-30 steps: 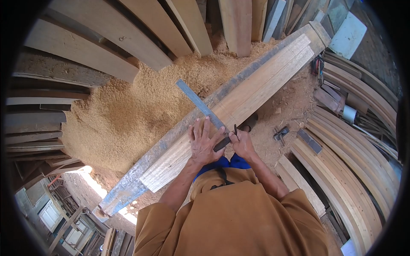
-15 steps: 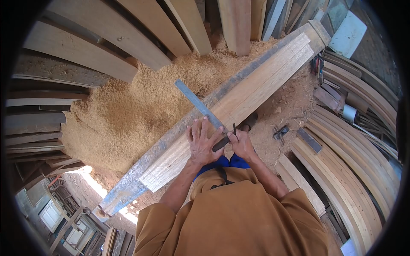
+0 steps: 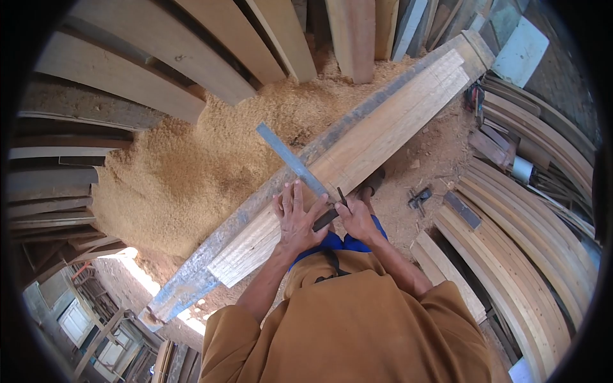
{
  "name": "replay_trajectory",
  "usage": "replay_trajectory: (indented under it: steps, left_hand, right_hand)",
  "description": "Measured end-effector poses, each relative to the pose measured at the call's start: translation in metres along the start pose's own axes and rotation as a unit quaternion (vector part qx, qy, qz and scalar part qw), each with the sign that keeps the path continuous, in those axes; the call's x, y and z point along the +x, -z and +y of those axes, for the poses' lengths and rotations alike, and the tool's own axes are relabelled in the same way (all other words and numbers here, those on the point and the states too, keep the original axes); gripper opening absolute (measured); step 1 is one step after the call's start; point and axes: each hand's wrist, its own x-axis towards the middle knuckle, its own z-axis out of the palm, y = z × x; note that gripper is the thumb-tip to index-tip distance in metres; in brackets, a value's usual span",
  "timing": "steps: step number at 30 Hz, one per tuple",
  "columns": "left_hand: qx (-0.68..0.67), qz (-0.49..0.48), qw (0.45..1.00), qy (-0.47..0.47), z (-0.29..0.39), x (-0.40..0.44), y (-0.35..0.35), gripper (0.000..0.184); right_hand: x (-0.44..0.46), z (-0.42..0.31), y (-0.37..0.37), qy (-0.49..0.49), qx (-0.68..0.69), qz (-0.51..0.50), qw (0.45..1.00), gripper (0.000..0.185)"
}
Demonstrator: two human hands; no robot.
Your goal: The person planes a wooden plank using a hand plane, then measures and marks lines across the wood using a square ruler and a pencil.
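A try square with a grey metal blade (image 3: pixel 290 158) and a dark stock lies across a pale wooden board (image 3: pixel 377 140). The blade's far end sticks out past the board's far edge. My left hand (image 3: pixel 300 223) holds the square at its near end, with the fingers spread on the wood and the thumb by the blade. The dark stock (image 3: pixel 325 219) shows between my two hands at the board's near edge. Closed around a dark pencil (image 3: pixel 342 196), my right hand (image 3: pixel 357 218) is close beside the blade. The pencil's tip is hidden.
Under the board is a long grey beam (image 3: pixel 242 217). Beyond it sawdust (image 3: pixel 185 172) is heaped in front of leaning planks (image 3: pixel 153 45). Stacked boards (image 3: pixel 511 255) lie at right, near a small dark metal tool (image 3: pixel 419 199) on the ground.
The try square and my left hand have shifted slightly left along the board. My right hand has moved left too, and the pencil tilts more to the left.
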Motion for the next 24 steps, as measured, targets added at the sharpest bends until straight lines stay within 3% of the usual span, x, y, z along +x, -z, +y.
replay_trajectory:
  steps: [2, 8, 24]
  left_hand:
    - [-0.006, 0.004, 1.000, -0.003, -0.002, -0.001, -0.001, 0.088]
    - [-0.007, 0.007, 1.000, -0.019, -0.003, 0.002, -0.001, 0.089]
    - [-0.009, 0.031, 0.999, -0.031, -0.005, 0.004, -0.006, 0.087]
  right_hand:
    - [0.000, 0.010, -0.005, 0.034, 0.026, 0.023, 0.999, 0.028]
    - [-0.008, -0.018, 0.009, -0.073, 0.162, -0.025, 0.984, 0.014]
    - [-0.004, -0.008, 0.004, -0.055, 0.148, 0.015, 0.987, 0.016]
